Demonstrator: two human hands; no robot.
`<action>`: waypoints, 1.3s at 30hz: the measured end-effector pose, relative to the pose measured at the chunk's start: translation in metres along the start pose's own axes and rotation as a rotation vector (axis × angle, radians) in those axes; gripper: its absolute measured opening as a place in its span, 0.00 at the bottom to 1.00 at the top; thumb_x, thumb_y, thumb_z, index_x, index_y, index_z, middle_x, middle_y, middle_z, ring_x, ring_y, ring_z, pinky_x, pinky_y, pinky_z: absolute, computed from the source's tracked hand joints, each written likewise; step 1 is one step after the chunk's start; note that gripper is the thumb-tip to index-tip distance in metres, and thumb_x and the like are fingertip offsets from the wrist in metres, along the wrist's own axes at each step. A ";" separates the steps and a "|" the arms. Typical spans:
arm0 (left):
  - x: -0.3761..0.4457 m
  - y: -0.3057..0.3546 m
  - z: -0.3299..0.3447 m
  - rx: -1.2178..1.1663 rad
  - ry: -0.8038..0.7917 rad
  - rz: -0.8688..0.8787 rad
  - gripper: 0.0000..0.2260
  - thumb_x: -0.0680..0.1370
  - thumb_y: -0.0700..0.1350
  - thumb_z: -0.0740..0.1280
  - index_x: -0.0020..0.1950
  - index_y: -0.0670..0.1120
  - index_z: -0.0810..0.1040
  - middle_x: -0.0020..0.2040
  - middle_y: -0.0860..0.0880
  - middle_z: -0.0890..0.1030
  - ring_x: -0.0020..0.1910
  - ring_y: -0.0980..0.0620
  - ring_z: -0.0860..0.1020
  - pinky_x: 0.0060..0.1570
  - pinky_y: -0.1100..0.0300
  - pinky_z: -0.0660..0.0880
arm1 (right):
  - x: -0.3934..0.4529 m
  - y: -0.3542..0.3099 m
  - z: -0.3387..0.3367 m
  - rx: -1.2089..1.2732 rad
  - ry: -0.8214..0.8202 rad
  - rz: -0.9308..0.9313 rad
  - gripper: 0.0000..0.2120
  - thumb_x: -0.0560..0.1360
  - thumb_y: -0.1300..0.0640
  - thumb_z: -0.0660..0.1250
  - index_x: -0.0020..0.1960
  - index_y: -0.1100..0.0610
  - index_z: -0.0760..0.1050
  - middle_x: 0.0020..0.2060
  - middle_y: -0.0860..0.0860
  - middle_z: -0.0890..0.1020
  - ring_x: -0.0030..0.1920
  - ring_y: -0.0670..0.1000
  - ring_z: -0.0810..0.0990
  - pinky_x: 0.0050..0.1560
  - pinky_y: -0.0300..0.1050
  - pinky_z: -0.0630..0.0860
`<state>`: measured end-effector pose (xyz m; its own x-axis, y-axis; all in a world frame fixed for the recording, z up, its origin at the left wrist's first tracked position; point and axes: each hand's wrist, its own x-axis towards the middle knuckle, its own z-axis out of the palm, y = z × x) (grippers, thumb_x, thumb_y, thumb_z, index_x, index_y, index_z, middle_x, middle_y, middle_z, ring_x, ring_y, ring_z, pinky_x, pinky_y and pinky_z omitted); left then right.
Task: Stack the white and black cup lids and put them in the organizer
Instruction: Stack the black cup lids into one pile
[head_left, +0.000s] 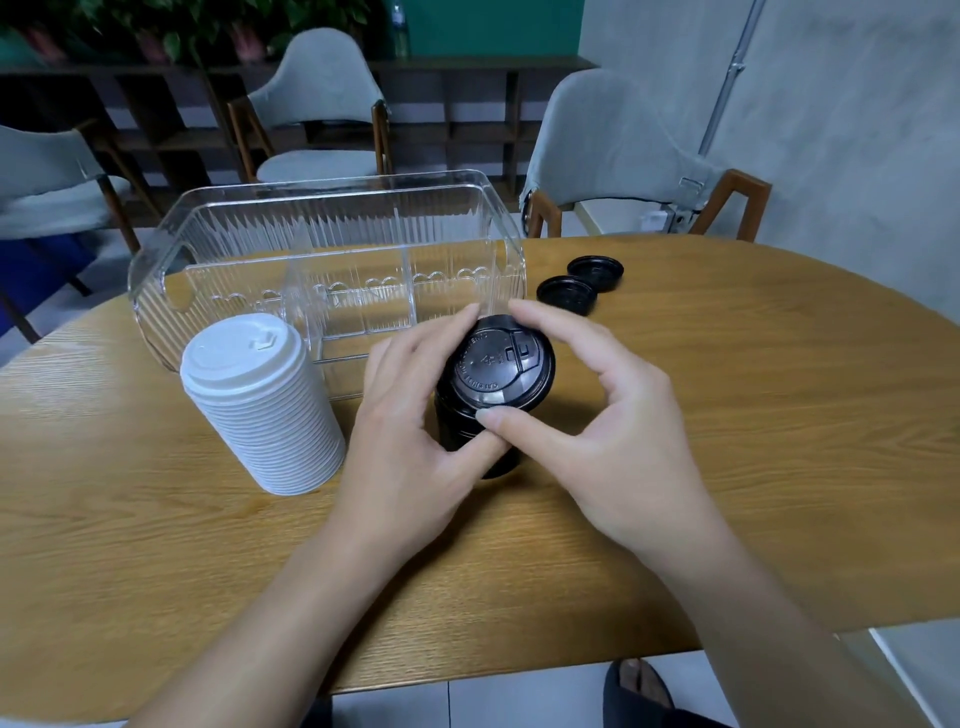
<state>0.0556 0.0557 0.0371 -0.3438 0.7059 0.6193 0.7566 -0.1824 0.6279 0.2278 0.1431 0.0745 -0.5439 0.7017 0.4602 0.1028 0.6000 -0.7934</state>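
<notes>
I have both hands at the black lid stack in the middle of the surface: the left hand curls its fingers round the stack's side to steady it, I judge, while the right hand pinches the top lid at its rim between thumb and forefinger, probably to seat it square. The white lid stack stands finished at nine o'clock, the clear organizer, nothing in it, at twelve, and two loose black lids wait at one o'clock. Raised lettering rings the top lid, too blurred to read.
</notes>
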 end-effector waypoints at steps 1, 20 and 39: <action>0.000 0.000 0.000 0.007 0.000 -0.003 0.35 0.78 0.50 0.78 0.84 0.48 0.74 0.75 0.55 0.77 0.77 0.51 0.73 0.78 0.60 0.66 | 0.000 0.002 0.001 -0.011 0.006 0.007 0.34 0.73 0.53 0.84 0.76 0.44 0.78 0.72 0.37 0.80 0.78 0.44 0.75 0.80 0.54 0.70; -0.005 -0.005 0.006 -0.258 -0.177 -0.337 0.33 0.75 0.50 0.84 0.77 0.57 0.76 0.68 0.62 0.84 0.69 0.61 0.81 0.69 0.60 0.77 | 0.006 0.018 0.012 0.081 0.002 0.142 0.24 0.74 0.51 0.84 0.68 0.44 0.84 0.62 0.36 0.86 0.69 0.38 0.81 0.75 0.46 0.76; -0.002 -0.006 0.004 -0.305 -0.167 -0.327 0.33 0.72 0.45 0.86 0.74 0.56 0.80 0.65 0.61 0.86 0.67 0.58 0.84 0.67 0.61 0.78 | 0.004 0.017 0.015 -0.027 -0.002 0.193 0.29 0.70 0.44 0.85 0.70 0.38 0.83 0.62 0.30 0.85 0.70 0.37 0.80 0.77 0.49 0.74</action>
<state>0.0543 0.0585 0.0307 -0.4236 0.8555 0.2979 0.4173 -0.1076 0.9024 0.2152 0.1503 0.0573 -0.5137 0.8041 0.2993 0.2279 0.4642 -0.8559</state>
